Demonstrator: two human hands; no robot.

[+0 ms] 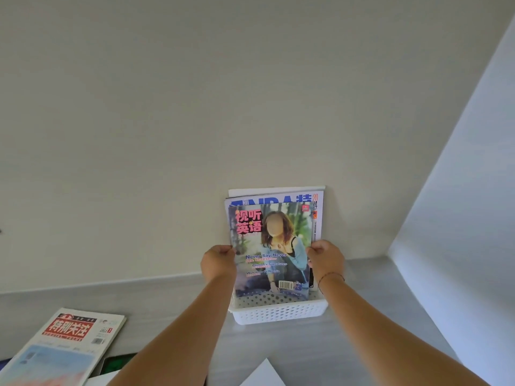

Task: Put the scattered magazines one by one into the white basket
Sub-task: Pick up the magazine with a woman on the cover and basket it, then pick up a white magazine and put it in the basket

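Observation:
A white perforated basket (278, 313) stands on the grey table against the wall. A magazine with a pictured person on its cover (271, 246) stands upright in the basket. My left hand (218, 264) pinches its left edge and my right hand (326, 259) pinches its right edge. Behind it, upright against the wall, stands a blue-and-white magazine (317, 207), with a white one (276, 190) behind that. A magazine with a red title block (64, 344) lies flat at the lower left.
The grey table (320, 346) meets pale walls behind and to the right. A white sheet corner (263, 374) pokes in at the bottom edge. A dark green object (119, 363) lies partly under my left forearm beside the flat magazine.

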